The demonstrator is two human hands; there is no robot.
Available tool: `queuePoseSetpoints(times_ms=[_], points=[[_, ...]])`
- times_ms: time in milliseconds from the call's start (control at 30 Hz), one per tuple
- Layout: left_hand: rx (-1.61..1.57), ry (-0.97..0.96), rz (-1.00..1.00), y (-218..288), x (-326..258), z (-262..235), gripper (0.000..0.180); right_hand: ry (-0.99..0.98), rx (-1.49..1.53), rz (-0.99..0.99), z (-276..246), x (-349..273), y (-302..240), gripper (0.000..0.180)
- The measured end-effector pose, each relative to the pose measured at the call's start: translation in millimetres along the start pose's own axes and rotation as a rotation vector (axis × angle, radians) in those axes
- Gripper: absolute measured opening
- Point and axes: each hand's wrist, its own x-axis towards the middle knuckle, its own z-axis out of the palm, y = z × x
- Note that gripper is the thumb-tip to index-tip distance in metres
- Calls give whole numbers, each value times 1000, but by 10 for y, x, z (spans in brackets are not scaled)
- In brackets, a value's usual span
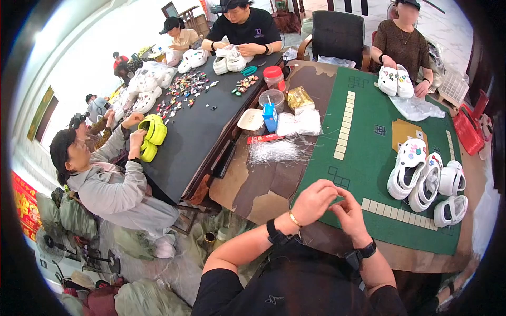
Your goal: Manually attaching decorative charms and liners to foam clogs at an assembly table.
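Above the near edge of a green table mat (316, 181), my left hand (315, 201) and my right hand (350, 216) meet at the fingertips. Both have their fingers bent and pressed together in a pinch. Whatever sits between them, if anything, is too small to make out. To their right on the mat stand white clogs with colourful charms, one large clog (407, 169) and another (426, 183) beside it. Two plainer white clogs, an upper one (452, 178) and a lower one (450, 211), lie at the mat's right side.
Left of the mat lie a bundle of thin white plastic strips (279, 151), a blue carton (270, 117), a white dish (251, 120) and a red-lidded jar (273, 78). Co-workers handle yellow clogs (152, 138) and white ones (230, 61) at a dark table (182, 152); another holds charm-covered clogs (396, 81) opposite.
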Motion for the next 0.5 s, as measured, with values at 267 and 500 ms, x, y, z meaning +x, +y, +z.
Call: queuePoseSetpoints(times_ms=[267, 500], points=[[-49, -68, -40, 13, -83, 84, 13, -96, 294, 121, -27, -126, 147, 14], [-70, -108, -301, 136, -161, -106, 20, 106, 227, 255, -365, -195, 180, 14]])
